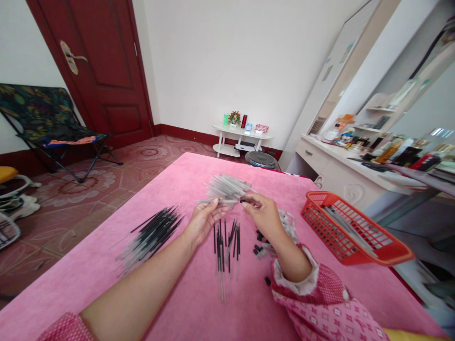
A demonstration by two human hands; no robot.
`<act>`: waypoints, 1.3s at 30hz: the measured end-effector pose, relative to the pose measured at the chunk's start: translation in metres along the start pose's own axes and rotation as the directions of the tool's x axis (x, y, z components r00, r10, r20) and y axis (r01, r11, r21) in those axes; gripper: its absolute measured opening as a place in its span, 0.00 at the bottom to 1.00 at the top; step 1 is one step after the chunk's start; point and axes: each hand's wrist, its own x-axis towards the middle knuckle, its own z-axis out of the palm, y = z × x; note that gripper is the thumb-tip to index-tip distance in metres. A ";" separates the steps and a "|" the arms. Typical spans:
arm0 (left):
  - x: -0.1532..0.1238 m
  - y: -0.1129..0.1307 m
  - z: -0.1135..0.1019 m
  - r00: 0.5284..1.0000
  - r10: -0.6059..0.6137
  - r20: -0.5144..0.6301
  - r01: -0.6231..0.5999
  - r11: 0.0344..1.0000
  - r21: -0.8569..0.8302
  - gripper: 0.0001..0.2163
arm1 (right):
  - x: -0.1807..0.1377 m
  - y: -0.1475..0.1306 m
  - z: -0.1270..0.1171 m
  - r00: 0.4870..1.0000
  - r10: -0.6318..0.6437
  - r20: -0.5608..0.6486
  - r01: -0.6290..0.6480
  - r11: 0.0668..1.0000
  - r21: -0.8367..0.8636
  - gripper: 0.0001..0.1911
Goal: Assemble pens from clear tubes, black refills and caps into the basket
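Observation:
My left hand point(204, 220) pinches a clear pen barrel point(217, 201) held level above the pink table point(170, 189). My right hand point(262, 214) is closed at the barrel's right end, fingertips on a small black piece point(243, 201). Beneath the hands lie several black pen refills point(226, 246) in a loose row. A heap of clear barrels point(227, 186) sits just beyond the hands. A larger pile of black refills point(151, 235) lies to the left. Small black caps point(259, 246) are scattered by my right wrist.
A red plastic basket point(351, 227) holding some pens stands at the right of the table. A white dresser point(341, 166) with bottles is beyond it. A folding chair point(46, 123), a red door point(103, 66) and a small white side table point(241, 137) stand across the tiled floor.

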 end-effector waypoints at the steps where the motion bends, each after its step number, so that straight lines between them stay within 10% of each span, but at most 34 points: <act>1: 0.000 0.000 0.000 1.000 0.001 0.000 -0.001 1.000 0.003 0.08 | 0.000 0.000 0.000 1.000 0.008 0.000 -0.008 1.000 0.006 0.09; 39: -0.004 -0.002 0.006 0.998 0.067 0.022 -0.069 0.994 0.088 0.12 | -0.004 0.009 -0.001 0.983 0.028 0.184 -0.004 0.992 -0.126 0.13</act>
